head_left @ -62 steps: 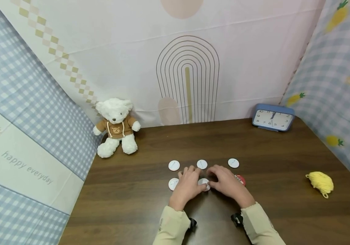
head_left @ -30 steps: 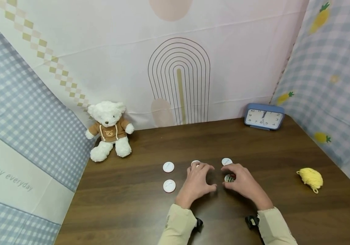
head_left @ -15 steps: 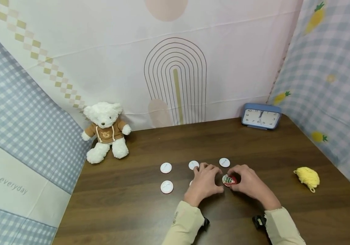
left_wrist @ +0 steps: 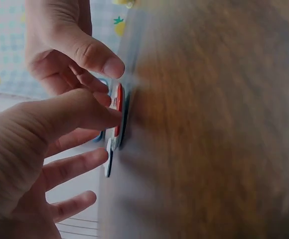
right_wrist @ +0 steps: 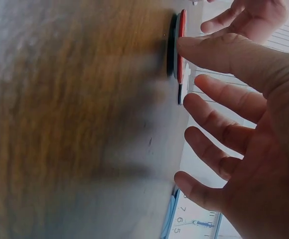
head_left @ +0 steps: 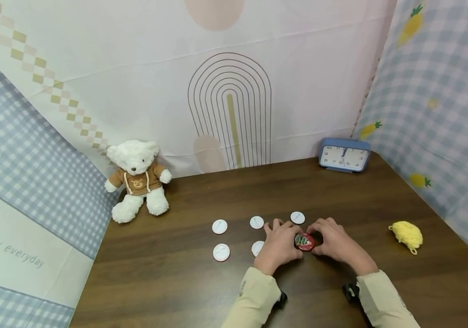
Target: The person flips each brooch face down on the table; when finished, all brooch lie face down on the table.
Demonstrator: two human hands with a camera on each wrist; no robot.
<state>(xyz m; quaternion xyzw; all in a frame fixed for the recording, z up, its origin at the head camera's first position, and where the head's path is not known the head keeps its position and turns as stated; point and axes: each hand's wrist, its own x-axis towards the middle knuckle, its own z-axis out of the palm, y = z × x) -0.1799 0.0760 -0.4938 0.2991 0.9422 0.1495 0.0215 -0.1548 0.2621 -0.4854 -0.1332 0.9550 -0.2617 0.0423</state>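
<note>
A round red pin badge (head_left: 305,243) with a green tree picture lies face up between the two hands. The left hand (head_left: 278,243) holds its left edge between thumb and fingers; in the left wrist view the thumb overlaps the badge's red rim (left_wrist: 118,94). Just to the right of the badge, the right hand (head_left: 336,243) has bent, spread fingers, and its thumb tip stands slightly apart from the rim in the left wrist view. Behind the hands, a face-down white badge (head_left: 297,217) shows its pin. Another white badge (head_left: 257,248) is partly hidden by the left hand.
More face-down badges lie to the left, among them a rear badge (head_left: 219,226) and a front badge (head_left: 221,252). Yellow yarn (head_left: 407,236) lies to the right on the wooden table (head_left: 168,282). A teddy bear (head_left: 135,182) and a blue clock (head_left: 344,155) stand at the back.
The left hand has moved right from the middle front badge to the red one. The right hand, earlier around the red badge, has drawn slightly away. The head view has shifted right.
</note>
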